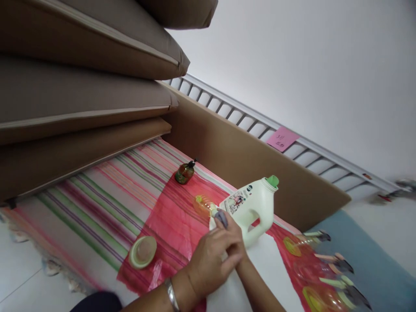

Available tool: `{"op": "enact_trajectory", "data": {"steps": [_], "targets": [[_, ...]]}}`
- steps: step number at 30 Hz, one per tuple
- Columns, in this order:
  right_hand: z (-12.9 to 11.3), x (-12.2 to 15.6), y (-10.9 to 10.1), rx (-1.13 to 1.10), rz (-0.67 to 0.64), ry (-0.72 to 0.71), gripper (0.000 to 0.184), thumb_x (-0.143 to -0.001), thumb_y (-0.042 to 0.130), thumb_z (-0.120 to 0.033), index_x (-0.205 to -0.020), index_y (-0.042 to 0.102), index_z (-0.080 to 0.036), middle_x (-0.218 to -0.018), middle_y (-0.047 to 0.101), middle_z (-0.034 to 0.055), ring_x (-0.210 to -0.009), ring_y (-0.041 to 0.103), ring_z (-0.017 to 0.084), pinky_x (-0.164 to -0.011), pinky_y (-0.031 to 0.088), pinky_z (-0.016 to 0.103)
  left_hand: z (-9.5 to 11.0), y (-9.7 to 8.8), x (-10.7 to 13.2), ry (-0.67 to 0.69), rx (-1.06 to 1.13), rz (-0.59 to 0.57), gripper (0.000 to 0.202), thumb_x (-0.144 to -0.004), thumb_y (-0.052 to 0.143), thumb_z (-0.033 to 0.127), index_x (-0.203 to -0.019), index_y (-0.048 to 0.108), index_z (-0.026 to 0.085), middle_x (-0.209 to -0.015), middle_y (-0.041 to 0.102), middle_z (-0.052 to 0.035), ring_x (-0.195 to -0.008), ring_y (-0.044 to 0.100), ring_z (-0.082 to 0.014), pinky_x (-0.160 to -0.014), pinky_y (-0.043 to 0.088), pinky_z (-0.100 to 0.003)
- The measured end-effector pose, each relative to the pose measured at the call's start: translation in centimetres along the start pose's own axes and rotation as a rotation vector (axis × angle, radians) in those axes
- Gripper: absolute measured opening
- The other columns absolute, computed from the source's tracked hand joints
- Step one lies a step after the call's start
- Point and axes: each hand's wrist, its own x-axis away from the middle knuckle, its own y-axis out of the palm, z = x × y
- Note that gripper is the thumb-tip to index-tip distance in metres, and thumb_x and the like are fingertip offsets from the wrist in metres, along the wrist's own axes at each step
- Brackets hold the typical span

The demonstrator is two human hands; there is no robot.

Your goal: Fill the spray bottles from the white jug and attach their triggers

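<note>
My right hand (pixel 232 229) is closed around the grey head of a small clear spray bottle (pixel 204 205) with a yellow tip, which points away from me. My left hand (pixel 212 255), with a metal bracelet at the wrist, is curled across my right hand; what its fingers hold is hidden. Just beyond my hands a pale green detergent jug (pixel 264 203) with a handle and a green mouth stands tilted in view, over a white sheet (pixel 273 264). A pale round lid or dish (pixel 143 252) lies to the left on red plastic film (pixel 172 216).
A dark green pump bottle (pixel 185 172) stands at the back of the striped cloth (pixel 97 195). Several similar spray bottles (pixel 328 299) lie at the right. Stacked brown cushions (pixel 81 95) rise at left. A brown board (pixel 234 147), a radiator (pixel 243 119) and a pink note (pixel 282 138) are behind.
</note>
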Motion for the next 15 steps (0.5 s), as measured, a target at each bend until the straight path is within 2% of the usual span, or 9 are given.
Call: {"op": "enact_trajectory", "data": {"steps": [3,6,8,10,12,15], "targets": [[-0.9,1.5,-5.3,-0.116,0.086,0.157,0.047,-0.079,0.048,-0.052,-0.11,0.053,-0.017,-0.072,0.062,0.0027,-0.075,0.061,0.025,-0.073,0.048,0.036,-0.5,-0.2,-0.2,0.006,-0.108,0.09,0.035,-0.082,0.058,0.022,-0.117,0.052,0.02,-0.116,0.06,-0.009,-0.11,0.052,-0.0225,-0.097,0.04,-0.041],[-1.6,4.2,-9.1,-0.208,0.095,0.253,0.045,-0.077,0.05,-0.054,-0.101,0.058,-0.017,-0.058,0.056,-0.0007,-0.061,0.058,0.021,-0.063,0.046,0.032,-1.5,0.6,0.1,-0.022,-0.315,0.041,0.063,-0.073,0.07,0.025,-0.129,0.04,0.021,-0.132,0.05,-0.0114,-0.124,0.041,-0.0286,-0.105,0.028,-0.053],[-2.1,6.3,-10.0,-0.284,0.08,0.296,0.044,-0.077,0.052,-0.055,-0.096,0.06,-0.016,-0.058,0.056,-0.0007,-0.061,0.057,0.02,-0.063,0.045,0.03,-2.0,1.6,0.5,-0.051,-0.452,-0.031,0.082,-0.064,0.077,0.026,-0.134,0.034,0.021,-0.138,0.043,-0.0123,-0.129,0.033,-0.0331,-0.107,0.019,-0.06],[-2.7,8.1,-10.0,-0.381,0.057,0.339,0.045,-0.078,0.053,-0.053,-0.099,0.059,-0.015,-0.058,0.056,-0.0015,-0.063,0.056,0.018,-0.066,0.043,0.029,-2.2,2.3,1.0,-0.07,-0.55,-0.094,0.091,-0.059,0.081,0.026,-0.135,0.032,0.023,-0.141,0.04,-0.0117,-0.13,0.031,-0.0353,-0.107,0.015,-0.062],[-3.3,9.4,-9.8,-0.439,0.025,0.368,0.044,-0.079,0.054,-0.05,-0.104,0.058,-0.013,-0.057,0.057,-0.0022,-0.063,0.055,0.017,-0.067,0.042,0.028,-2.0,2.6,1.3,-0.078,-0.583,-0.145,0.089,-0.058,0.081,0.026,-0.134,0.034,0.024,-0.137,0.045,-0.0106,-0.126,0.036,-0.0342,-0.106,0.02,-0.058],[-3.9,10.1,-10.5,-0.359,-0.071,0.315,0.039,-0.08,0.055,-0.045,-0.104,0.059,-0.014,-0.058,0.058,-0.0019,-0.063,0.055,0.017,-0.068,0.042,0.03,-1.5,2.3,1.4,-0.093,-0.518,-0.211,0.078,-0.058,0.079,0.026,-0.127,0.042,0.023,-0.123,0.054,-0.0081,-0.112,0.047,-0.0293,-0.098,0.035,-0.047]]}}
